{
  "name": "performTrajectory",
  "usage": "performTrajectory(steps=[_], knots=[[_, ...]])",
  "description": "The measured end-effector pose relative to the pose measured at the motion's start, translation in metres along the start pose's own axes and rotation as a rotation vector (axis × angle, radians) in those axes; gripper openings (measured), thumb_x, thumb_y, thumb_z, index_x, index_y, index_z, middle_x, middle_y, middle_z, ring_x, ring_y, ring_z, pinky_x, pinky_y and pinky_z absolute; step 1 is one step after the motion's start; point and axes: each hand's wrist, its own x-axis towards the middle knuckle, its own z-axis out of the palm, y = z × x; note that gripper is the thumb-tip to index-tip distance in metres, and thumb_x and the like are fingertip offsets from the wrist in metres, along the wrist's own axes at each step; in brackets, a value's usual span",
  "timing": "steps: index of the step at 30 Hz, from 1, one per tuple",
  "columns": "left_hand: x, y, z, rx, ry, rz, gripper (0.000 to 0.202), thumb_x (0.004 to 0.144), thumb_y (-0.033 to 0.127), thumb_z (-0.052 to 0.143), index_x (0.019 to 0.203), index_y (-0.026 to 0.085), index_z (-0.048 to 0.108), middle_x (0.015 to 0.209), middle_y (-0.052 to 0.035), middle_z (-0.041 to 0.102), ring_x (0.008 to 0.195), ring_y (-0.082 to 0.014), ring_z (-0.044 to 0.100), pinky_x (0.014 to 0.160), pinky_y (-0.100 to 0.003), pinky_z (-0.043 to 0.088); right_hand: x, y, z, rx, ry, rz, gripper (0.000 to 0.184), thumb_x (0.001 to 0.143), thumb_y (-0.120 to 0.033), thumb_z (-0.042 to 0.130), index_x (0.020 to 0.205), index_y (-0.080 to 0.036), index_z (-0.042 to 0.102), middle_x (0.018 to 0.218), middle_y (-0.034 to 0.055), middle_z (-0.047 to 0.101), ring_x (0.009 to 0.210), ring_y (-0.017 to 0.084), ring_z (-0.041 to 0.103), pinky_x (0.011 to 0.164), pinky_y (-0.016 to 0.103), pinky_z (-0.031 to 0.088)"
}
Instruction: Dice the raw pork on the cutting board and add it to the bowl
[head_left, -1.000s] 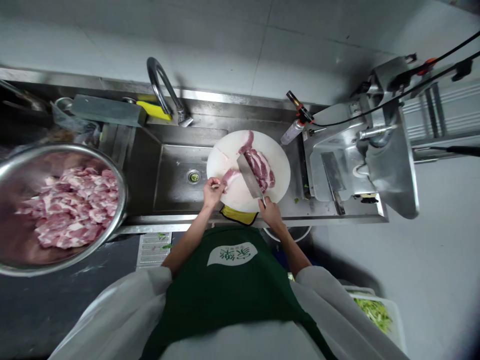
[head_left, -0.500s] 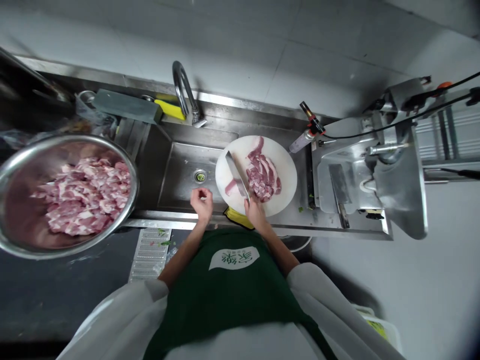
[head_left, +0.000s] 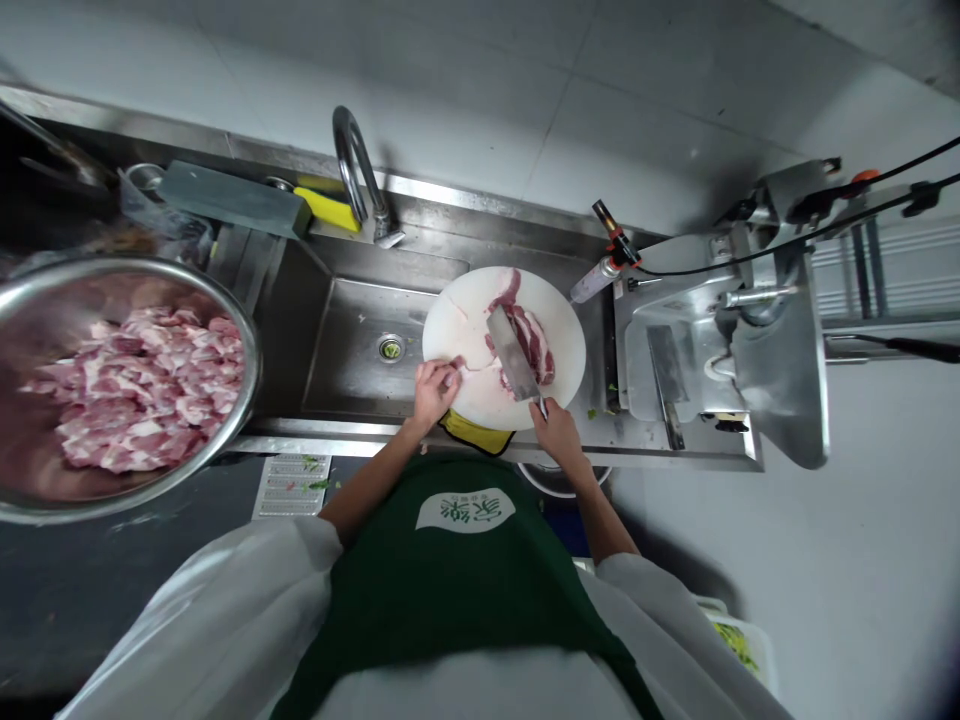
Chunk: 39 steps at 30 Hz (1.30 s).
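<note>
My right hand (head_left: 556, 432) is closed around the handle of a cleaver (head_left: 513, 352). The wide blade lies over the sliced raw meat (head_left: 537, 345) and hides part of it. Beneath them is a round white cutting board (head_left: 472, 290) set across the sink. At the board's left edge, my left hand (head_left: 435, 392) has its fingers bent together on a small piece of meat (head_left: 457, 362). A folded yellow cloth (head_left: 480, 434) sticks out from under the board's near edge.
A large steel bowl (head_left: 251, 350) of cut meat stands at the left. Behind the sink (head_left: 352, 370) rises a faucet (head_left: 352, 160). A blowtorch (head_left: 604, 270), a second cleaver (head_left: 663, 375) and a metal slicing machine (head_left: 780, 360) are on the right.
The cleaver has moved right, from beside the sliced meat to over it. My left hand has come from the sink's front edge to the small meat piece on the board.
</note>
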Motion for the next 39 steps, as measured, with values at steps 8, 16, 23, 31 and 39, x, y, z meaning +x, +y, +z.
performTrajectory(steps=[8,16,23,31,39], knots=[[-0.023,-0.004,-0.048,-0.019,0.443,-0.117,0.009,0.096,0.029,0.057,0.093,0.021,0.059,0.093,-0.0070,0.059,0.098,-0.0238,0.058,0.094,-0.042,0.048,-0.004,-0.091,0.038,-0.032,0.055,-0.036,0.043,0.110,-0.039,0.035,0.128,-0.012,0.062,0.107,0.0182,0.075,0.096,0.027,0.072,0.084,0.031,0.049],[-0.007,-0.009,0.006,0.001,-0.102,0.082,0.015,0.097,0.026,0.055,0.098,0.021,0.070,0.108,-0.0104,0.068,0.106,-0.0246,0.059,0.098,-0.041,0.047,0.017,-0.087,0.062,-0.137,-0.218,-0.052,0.038,0.110,-0.039,0.037,0.129,-0.017,0.061,0.109,0.0134,0.075,0.100,0.024,0.071,0.087,0.030,0.047],[-0.006,-0.015,0.012,-0.004,-0.182,0.004,0.019,0.098,0.027,0.054,0.101,0.021,0.072,0.116,-0.0116,0.068,0.113,-0.0248,0.059,0.104,-0.043,0.045,0.005,-0.002,0.035,0.061,-0.229,-0.074,0.030,0.107,-0.037,0.043,0.096,-0.018,0.063,0.087,0.0070,0.072,0.082,0.019,0.066,0.072,0.025,0.043],[-0.023,-0.010,-0.038,-0.045,0.336,-0.141,0.016,0.099,0.033,0.053,0.098,0.021,0.062,0.102,-0.0106,0.063,0.105,-0.0244,0.060,0.098,-0.043,0.049,-0.024,-0.028,0.005,-0.072,0.017,-0.056,0.033,0.108,-0.040,0.040,0.112,-0.015,0.061,0.087,0.0114,0.072,0.080,0.025,0.068,0.070,0.028,0.040],[-0.035,-0.015,-0.055,0.054,0.370,-0.214,0.015,0.099,0.029,0.051,0.089,0.022,0.058,0.094,-0.0078,0.062,0.097,-0.0232,0.060,0.094,-0.042,0.049,-0.005,-0.107,0.054,-0.135,-0.123,-0.081,0.041,0.110,-0.039,0.034,0.123,-0.014,0.065,0.101,0.0175,0.076,0.095,0.029,0.072,0.084,0.033,0.049]])
